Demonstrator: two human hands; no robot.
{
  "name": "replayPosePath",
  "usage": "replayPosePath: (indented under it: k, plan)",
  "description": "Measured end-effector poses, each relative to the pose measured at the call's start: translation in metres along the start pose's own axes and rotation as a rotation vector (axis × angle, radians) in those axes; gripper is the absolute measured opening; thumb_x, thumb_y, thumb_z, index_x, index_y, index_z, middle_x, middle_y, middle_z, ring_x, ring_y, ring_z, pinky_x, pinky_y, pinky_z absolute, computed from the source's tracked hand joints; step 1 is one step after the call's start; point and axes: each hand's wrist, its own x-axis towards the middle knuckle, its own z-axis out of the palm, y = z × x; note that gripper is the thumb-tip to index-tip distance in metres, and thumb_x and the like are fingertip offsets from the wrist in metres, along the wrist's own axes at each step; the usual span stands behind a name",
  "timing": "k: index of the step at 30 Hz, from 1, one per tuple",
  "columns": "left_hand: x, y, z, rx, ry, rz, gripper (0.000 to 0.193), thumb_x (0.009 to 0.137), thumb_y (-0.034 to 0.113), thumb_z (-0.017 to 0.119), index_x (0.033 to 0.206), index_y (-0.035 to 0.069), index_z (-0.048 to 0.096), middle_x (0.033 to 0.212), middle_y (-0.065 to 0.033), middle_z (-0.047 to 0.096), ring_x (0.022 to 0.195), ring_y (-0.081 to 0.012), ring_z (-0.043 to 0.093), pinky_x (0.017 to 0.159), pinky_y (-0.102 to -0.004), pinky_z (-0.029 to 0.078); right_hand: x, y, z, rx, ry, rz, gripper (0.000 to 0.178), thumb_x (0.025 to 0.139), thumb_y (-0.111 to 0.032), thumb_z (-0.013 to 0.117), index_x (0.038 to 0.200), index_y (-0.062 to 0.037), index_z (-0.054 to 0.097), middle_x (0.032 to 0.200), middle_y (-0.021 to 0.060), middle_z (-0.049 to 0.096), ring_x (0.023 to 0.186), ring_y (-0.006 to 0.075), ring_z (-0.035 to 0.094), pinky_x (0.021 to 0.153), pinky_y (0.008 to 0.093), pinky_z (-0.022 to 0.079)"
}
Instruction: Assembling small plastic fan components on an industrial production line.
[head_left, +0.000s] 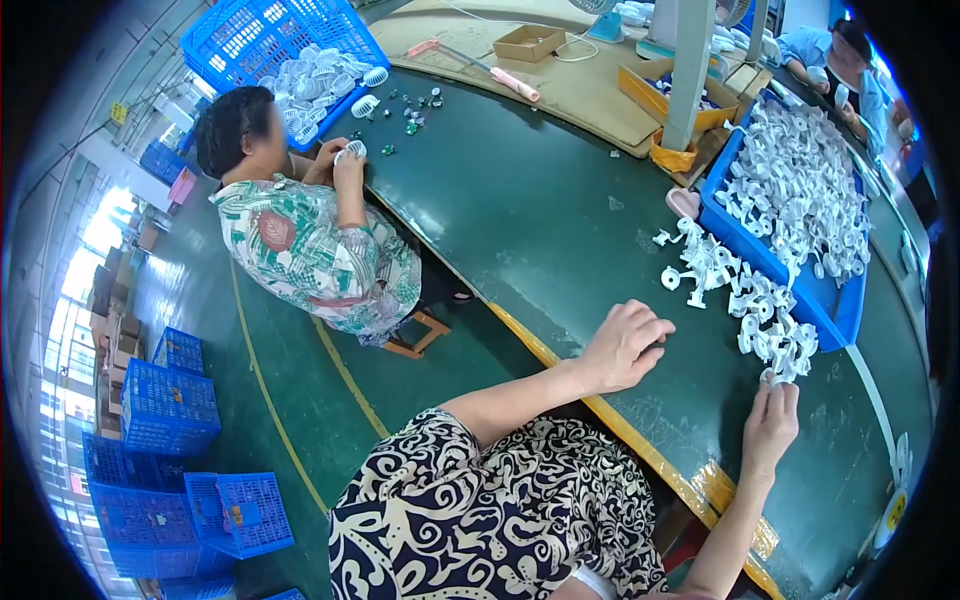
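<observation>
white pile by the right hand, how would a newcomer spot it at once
On the green worktable, at the picture's right, sits a blue tray heaped with white parts. Along its left edge, reaching down to the right hand, lies the white pile. Unlike the tray's parts, it lies loose on the worktable itself.

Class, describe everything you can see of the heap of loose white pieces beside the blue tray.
The heap is many small, whitish pieces that look like moulded plastic, showing rings and stem-like parts, jumbled at varied angles. It forms an uneven strip on the dark green worktop, along the side of the blue tray. The fingers of the right hand touch its near end; whether they grip a piece is hard to tell.
</observation>
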Motion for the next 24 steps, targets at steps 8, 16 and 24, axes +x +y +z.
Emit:
replayPosePath:
  k: [8,16,24]
  plan:
    - [0.007,-0.001,-0.009,-0.042,-0.038,-0.024,0.030,0.083,0.010,0.070,0.112,0.009,0.065,0.095,-0.0039,0.066,0.100,-0.0272,0.058,0.092,-0.0420,0.044,-0.013,-0.040,0.008,-0.097,-0.260,-0.001,0.029,0.090,-0.013,0.068,0.118,-0.0068,0.065,0.123,0.0138,0.056,0.108,0.0335,0.058,0.087,0.0424,0.052]
    - [0.020,-0.043,-0.071,-0.065,0.064,-0.200,0.014,0.090,0.008,0.067,0.103,0.004,0.071,0.088,-0.0086,0.069,0.073,-0.0168,0.065,0.065,-0.0289,0.051,-0.024,-0.035,0.000,0.133,-0.178,0.143,0.023,0.086,-0.006,0.073,0.108,-0.0022,0.067,0.105,0.0130,0.058,0.090,0.0310,0.063,0.077,0.0396,0.053]
    - [0.006,-0.059,-0.083,-0.174,0.145,-0.420,0.011,0.089,0.009,0.067,0.098,0.004,0.072,0.086,-0.0101,0.071,0.074,-0.0209,0.067,0.067,-0.0323,0.052,-0.017,-0.033,-0.006,0.138,-0.209,0.176,0.023,0.086,-0.007,0.074,0.108,-0.0019,0.067,0.103,0.0145,0.060,0.085,0.0332,0.064,0.073,0.0403,0.053]
